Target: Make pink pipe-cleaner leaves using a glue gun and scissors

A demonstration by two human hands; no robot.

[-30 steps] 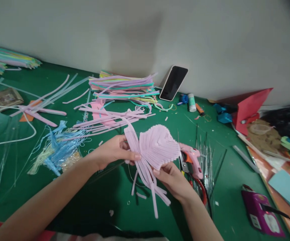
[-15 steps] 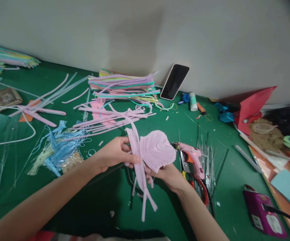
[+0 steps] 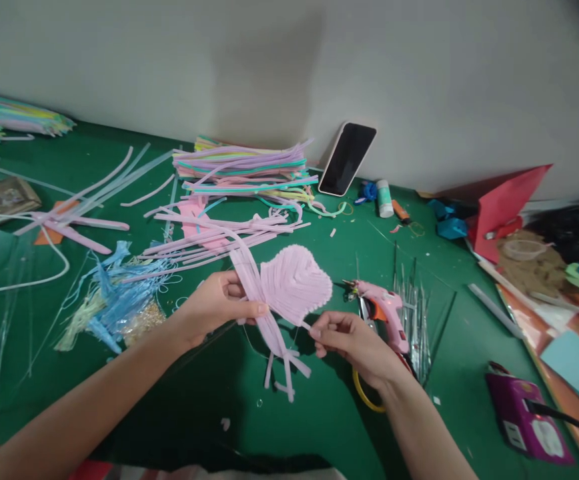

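Note:
My left hand pinches a bundle of pale pink pipe cleaners, thumb laid across its front. Joined to the bundle is a leaf-shaped panel of pink pipe cleaners set side by side, with a bumpy outer edge. My right hand pinches a short pipe cleaner end that sticks out at the panel's lower right corner. Several loose ends hang below the bundle. Just beyond my right hand lies a pink hot glue gun, with scissors partly hidden under my wrist.
Behind my hands lie a multicoloured pipe cleaner pile and a phone leaning on the wall. Blue tassels are at left. Thin wires, a purple power strip and a red folder lie to the right.
The pink piece has shifted left and tilted. My right hand has come out from behind the panel, moving right to pinch an end at its lower corner.

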